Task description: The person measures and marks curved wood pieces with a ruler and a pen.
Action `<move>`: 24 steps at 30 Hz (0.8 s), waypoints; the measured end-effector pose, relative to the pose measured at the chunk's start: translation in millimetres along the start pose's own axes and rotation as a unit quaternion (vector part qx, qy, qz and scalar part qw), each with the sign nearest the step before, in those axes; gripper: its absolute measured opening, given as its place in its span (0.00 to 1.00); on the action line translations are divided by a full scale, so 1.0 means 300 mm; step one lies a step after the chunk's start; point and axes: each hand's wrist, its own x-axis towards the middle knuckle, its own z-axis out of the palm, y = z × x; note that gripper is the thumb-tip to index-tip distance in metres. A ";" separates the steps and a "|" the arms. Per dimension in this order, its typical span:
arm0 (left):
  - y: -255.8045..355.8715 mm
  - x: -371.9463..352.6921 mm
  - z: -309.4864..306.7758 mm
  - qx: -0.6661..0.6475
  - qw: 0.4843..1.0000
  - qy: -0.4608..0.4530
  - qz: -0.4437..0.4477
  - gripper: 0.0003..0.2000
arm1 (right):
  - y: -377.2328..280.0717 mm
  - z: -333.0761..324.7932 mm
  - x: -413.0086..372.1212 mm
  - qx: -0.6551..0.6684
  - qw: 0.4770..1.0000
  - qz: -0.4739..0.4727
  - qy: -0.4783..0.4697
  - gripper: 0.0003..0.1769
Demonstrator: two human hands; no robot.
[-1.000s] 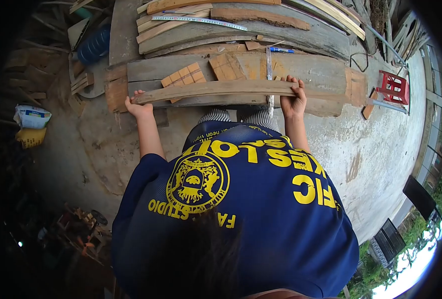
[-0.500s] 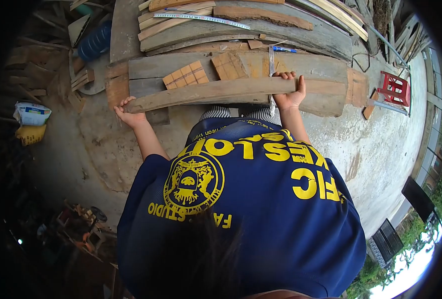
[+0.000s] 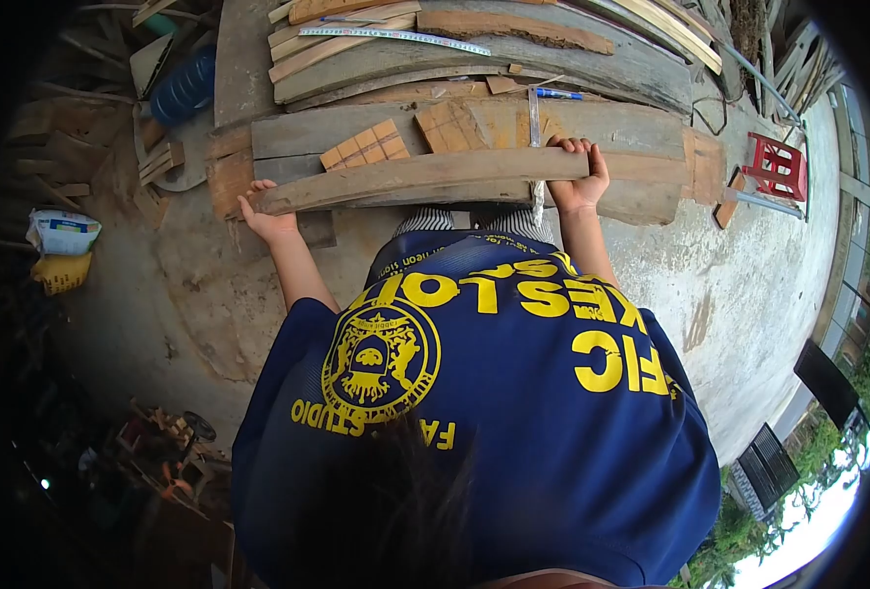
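Note:
A long wooden board spans the space in front of me, held by both hands at its ends. My left hand is closed round the left end, with its thumb on the near side. At the right end my right hand grips the wood, fingers over the far edge. Beyond the board lie two small wooden pieces with marked lines, a left block and a right block. A metal square ruler lies just left of my right hand, partly hidden by the board.
Planks lie under and behind the board on a plank bench. A measuring tape strip and a blue marker rest there. A red plastic stool stands at the right, a blue water jug at the left.
The board's right end has shifted slightly right and up with my right hand. My left hand has turned a little and stays at the left end.

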 end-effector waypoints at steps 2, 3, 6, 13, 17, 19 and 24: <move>0.004 0.015 -0.037 0.023 1.000 0.014 0.008 0.14 | 0.008 -0.011 0.013 -0.049 0.997 0.005 0.051 0.08; 0.005 0.024 -0.050 0.046 0.998 0.029 0.015 0.13 | 0.012 -0.013 0.017 -0.049 0.998 0.004 0.050 0.08; 0.025 0.018 -0.061 0.022 0.996 0.059 0.059 0.12 | 0.037 -0.027 0.035 -0.104 0.978 0.058 0.174 0.14; 0.109 0.053 -0.131 -0.009 0.996 -0.002 0.084 0.12 | 0.101 -0.105 0.110 -0.194 0.916 0.165 0.310 0.21; 0.106 0.061 -0.145 -0.007 0.998 0.006 0.068 0.12 | 0.124 -0.185 0.126 -0.287 0.882 0.180 0.328 0.19; 0.094 0.066 -0.155 -0.002 0.997 0.023 0.068 0.12 | 0.115 -0.216 0.130 -0.309 0.870 0.190 0.334 0.18; 0.073 0.090 -0.198 0.013 0.995 0.069 0.074 0.11 | 0.061 -0.341 0.134 -0.476 0.807 0.236 0.259 0.16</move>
